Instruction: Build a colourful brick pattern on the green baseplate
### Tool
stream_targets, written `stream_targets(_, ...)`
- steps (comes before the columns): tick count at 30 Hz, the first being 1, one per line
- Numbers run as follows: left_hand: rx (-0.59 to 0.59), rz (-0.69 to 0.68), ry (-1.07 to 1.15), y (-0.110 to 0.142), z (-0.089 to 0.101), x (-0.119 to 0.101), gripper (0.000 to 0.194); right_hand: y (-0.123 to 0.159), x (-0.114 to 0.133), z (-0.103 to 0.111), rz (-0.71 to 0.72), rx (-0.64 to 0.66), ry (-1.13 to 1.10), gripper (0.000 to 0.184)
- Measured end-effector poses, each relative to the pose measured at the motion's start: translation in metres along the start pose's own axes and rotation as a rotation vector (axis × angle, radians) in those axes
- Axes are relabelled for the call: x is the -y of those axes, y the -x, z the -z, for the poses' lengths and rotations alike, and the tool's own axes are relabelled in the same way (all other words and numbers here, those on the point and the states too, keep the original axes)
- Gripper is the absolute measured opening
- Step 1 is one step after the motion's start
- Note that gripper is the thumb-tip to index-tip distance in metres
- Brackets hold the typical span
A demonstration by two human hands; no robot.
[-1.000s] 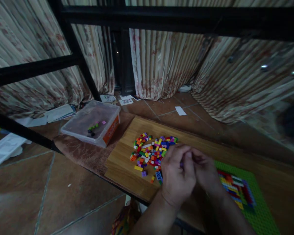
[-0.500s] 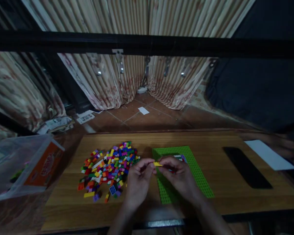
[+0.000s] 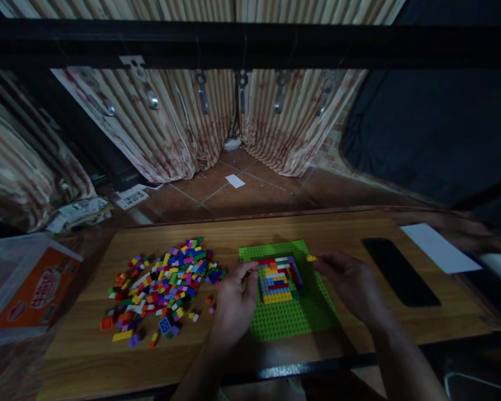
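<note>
Pinching a small yellow brick (image 3: 312, 258), the fingers of the right hand (image 3: 353, 281) are closed on it, up over the right side of the green board (image 3: 275, 326). The thumb and pointing finger of the left hand (image 3: 234, 303) are a little bit apart, right by the left side of the built bricks (image 3: 278, 282). I can't tell if they touch them. The built bricks sit on the board and are red, yellow, blue, white and more. The board lies flat on the brown wood tabletop (image 3: 83, 365).

A big messy pile of bricks (image 3: 171, 278) is on the tabletop, left of the left hand. To the right of the right hand is a long black flat thing (image 3: 401, 273), with a white sheet (image 3: 440, 249) near it. At the lower left of the frame is a see-through box with an orange label (image 3: 33, 298). Stripy curtains (image 3: 171, 125) hang down at the top.
</note>
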State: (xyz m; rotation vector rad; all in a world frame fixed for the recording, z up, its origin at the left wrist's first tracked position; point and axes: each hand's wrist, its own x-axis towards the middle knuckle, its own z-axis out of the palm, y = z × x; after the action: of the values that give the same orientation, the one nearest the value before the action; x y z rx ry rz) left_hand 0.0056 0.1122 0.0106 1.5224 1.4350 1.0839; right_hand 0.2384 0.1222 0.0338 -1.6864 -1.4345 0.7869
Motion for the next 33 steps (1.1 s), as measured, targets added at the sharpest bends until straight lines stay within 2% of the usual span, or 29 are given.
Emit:
stream_targets(2,-0.033,0.015,-0.042,-0.005,0.001,0.006,0.024,-0.003,-0.004,0.002,0.010,-0.061,0.050,0.022)
stream_targets(4,-0.039,0.021,-0.081,-0.008,0.000,0.011,0.026,-0.003,-0.003,-0.006,0.052,-0.053,0.058,0.022)
stream_targets(9,-0.015,0.010,-0.164,-0.011,-0.002,0.014,0.029,0.002,0.008,-0.049,0.294,0.061,0.059,0.017)
stream_targets(13,0.007,-0.016,-0.199,-0.013,-0.002,0.011,0.029,0.001,0.011,-0.070,0.333,0.102,0.113,0.017)
stream_targets(21,0.051,-0.005,-0.191,-0.012,-0.007,0.005,0.034,-0.006,0.004,-0.082,0.361,0.041,0.189,0.015)
stream_targets(26,0.038,-0.017,-0.175,-0.012,-0.012,0.004,0.034,-0.007,0.001,-0.088,0.331,-0.025,0.145,0.013)
stream_targets(33,0.037,0.007,-0.172,-0.012,-0.011,0.005,0.034,-0.007,0.000,-0.091,0.323,-0.049,0.112,0.009)
